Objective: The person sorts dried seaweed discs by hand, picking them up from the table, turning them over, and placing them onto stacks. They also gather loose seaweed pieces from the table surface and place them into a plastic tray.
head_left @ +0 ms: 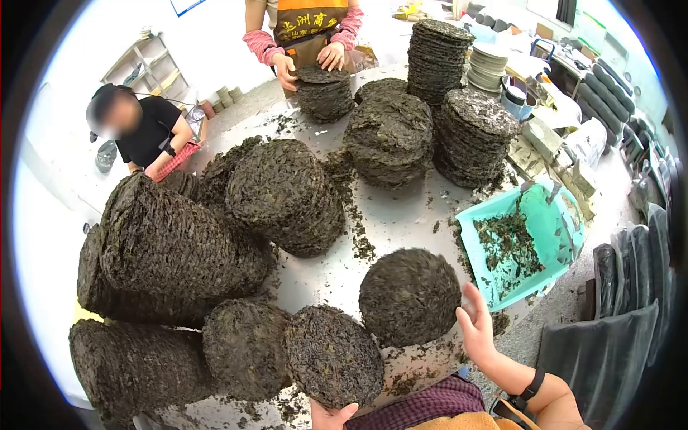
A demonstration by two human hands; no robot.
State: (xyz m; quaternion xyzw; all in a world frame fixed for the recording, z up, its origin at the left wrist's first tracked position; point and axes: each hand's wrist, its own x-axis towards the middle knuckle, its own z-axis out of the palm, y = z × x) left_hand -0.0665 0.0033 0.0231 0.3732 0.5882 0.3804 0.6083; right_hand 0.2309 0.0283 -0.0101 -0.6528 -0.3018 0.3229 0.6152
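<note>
A dark round seaweed disc [334,356] is held near the table's front edge by my left hand [331,416], its thumb showing at the lower rim and the other fingers mostly hidden. Right of it lies another round seaweed disc [409,297], its upper edge slightly blurred. My right hand [478,328] is at that disc's right edge, thumb and fingers spread apart, gripping nothing. Just left of the held disc, a seaweed disc [245,349] faces me at the end of a seaweed stack lying on its side [140,365].
Tall seaweed stacks [287,197] crowd the table's left and far sides. A turquoise bin [481,261] with seaweed scraps stands at the right. Across the table, one person's hands [331,56] rest on a stack; another person [154,129] bends at the left.
</note>
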